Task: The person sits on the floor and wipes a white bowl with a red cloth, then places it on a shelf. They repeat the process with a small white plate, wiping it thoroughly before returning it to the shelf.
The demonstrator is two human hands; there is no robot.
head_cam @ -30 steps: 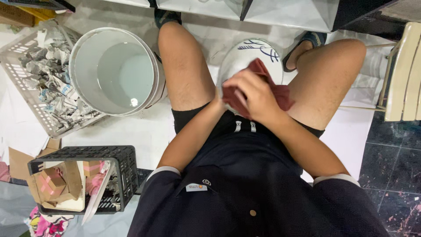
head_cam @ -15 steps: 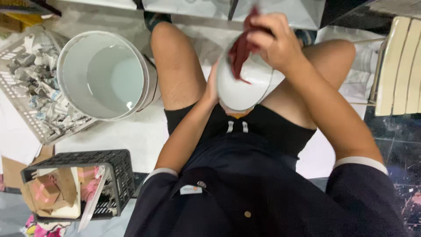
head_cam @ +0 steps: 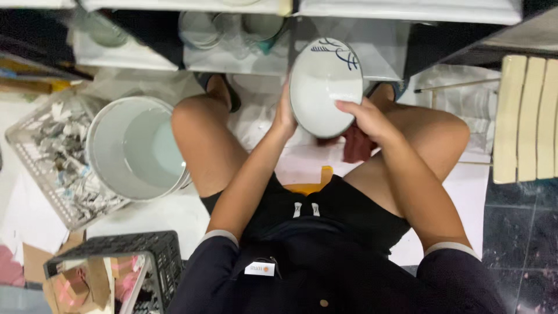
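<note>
I sit with my knees apart and hold a white bowl (head_cam: 325,90) with a dark blue line pattern near its far rim, tilted so its inside faces me. My left hand (head_cam: 285,113) grips the bowl's left edge. My right hand (head_cam: 366,119) holds the bowl's right lower rim with the thumb inside, and a dark red cloth (head_cam: 356,145) hangs under that hand, below the bowl.
A white bucket (head_cam: 136,148) with water stands left of my left knee. Beside it is a white wire basket (head_cam: 55,157) of crumpled paper. A black crate (head_cam: 116,273) with cardboard sits lower left. Glassware on a shelf (head_cam: 232,32) lies ahead; a cream slatted panel (head_cam: 529,116) stands right.
The cloth was wiping inside the bowl, then lifted high; now it hangs below the bowl. The bowl has been raised and turned with its inside towards me.
</note>
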